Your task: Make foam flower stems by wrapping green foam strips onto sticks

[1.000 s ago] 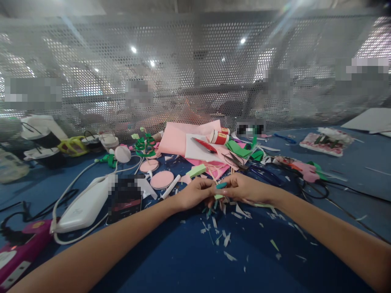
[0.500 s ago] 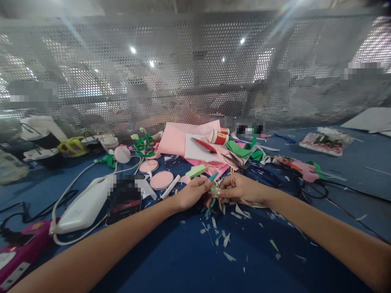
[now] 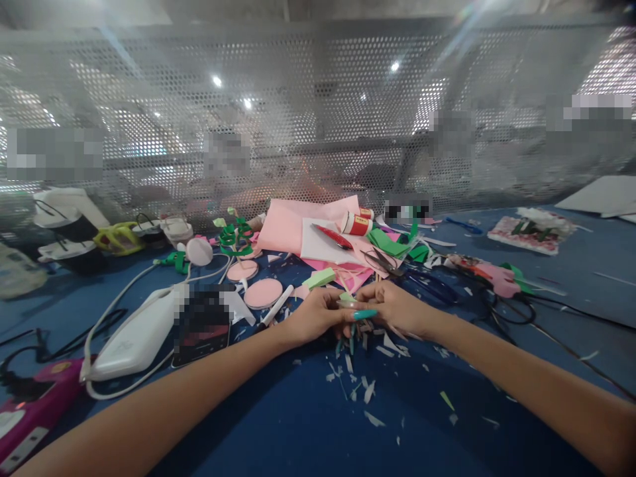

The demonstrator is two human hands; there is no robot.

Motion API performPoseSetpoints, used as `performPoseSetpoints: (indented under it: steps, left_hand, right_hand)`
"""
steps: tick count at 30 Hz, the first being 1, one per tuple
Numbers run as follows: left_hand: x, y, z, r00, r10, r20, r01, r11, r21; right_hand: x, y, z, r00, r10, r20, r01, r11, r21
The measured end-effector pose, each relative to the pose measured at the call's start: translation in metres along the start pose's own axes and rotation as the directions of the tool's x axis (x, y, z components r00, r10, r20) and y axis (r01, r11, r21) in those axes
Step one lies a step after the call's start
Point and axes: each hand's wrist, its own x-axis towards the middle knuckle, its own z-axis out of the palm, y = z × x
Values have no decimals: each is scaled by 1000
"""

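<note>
My left hand and my right hand meet over the middle of the blue table, fingers pinched together. Between them they grip a small light-green piece of craft foam, mostly hidden by the fingers. Long teal fingernails point across and downward from the pinch. Under the hands lie several white and green paper scraps.
Behind the hands are pink sheets, a white sheet, a red glue tube, scissors, green foam pieces, pink discs. A white power bank, a phone and cables lie left, a magenta glue gun near left. Perforated metal screen behind.
The hands have stayed together at the same spot, and the fingers have shifted around the small green piece. The teal nail that pointed up now lies level.
</note>
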Motion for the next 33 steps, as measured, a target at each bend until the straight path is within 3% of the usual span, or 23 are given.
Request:
performPoseSetpoints:
  steps: [3,7,9,15,19,25,33]
  left_hand:
    - [1,-1,-1,1000,2,4,-2,1000,-2]
    - [1,-2,-2,1000,4,-2,-4,1000,-8]
    - [0,-1,-2,1000,11,-11,-11,1000,-20]
    - [0,2,-1,999,33,-11,-33,999,-13]
    - [0,1,-2,995,63,-73,-64,998,-20]
    - [1,-1,-2,995,63,-83,-67,996,-54]
    - [0,1,0,991,62,-114,-66,997,-27]
  right_hand:
    - [0,2,-1,1000,0,3,0,1000,3]
    - [-1,8,-6,987,-1,-160,-16,994,-109]
    - [-2,9,-8,983,-18,-182,-10,988,-153]
    - [-3,4,-11,990,-87,-113,57,967,-247]
    - [-3,2,-12,986,-159,-53,137,945,-297]
    - [-6,1,-10,971,-207,-119,145,908,-394]
    - [-4,-2,-8,978,-199,-59,167,923,-346]
